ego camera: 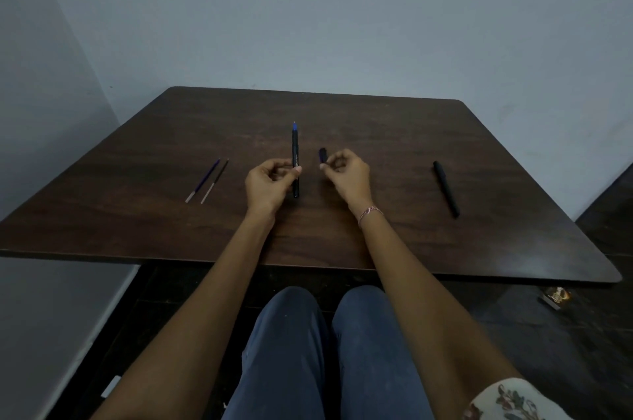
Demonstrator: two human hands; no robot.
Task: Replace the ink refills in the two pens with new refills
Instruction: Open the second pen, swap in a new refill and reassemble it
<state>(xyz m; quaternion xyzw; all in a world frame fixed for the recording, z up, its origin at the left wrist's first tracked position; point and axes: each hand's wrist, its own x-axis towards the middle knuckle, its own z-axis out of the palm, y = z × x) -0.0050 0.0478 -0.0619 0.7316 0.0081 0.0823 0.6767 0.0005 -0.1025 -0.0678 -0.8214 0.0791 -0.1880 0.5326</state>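
Observation:
My left hand (270, 181) pinches a black pen (295, 152) with a blue tip, held pointing away from me over the middle of the brown table (376, 132). Just to its right, my right hand (346, 174) pinches the pen's dark blue cap (322, 155), apart from the pen. A second black pen (446, 188), capped, lies on the table to the right. Two thin refills lie side by side at the left: a blue refill (202, 180) and a black refill (214, 181).
The table's near edge runs just above my knees (329, 351). A grey wall stands behind the table. A small dark packet (556, 298) lies on the floor at the right, and a pale surface (51, 317) sits low at the left.

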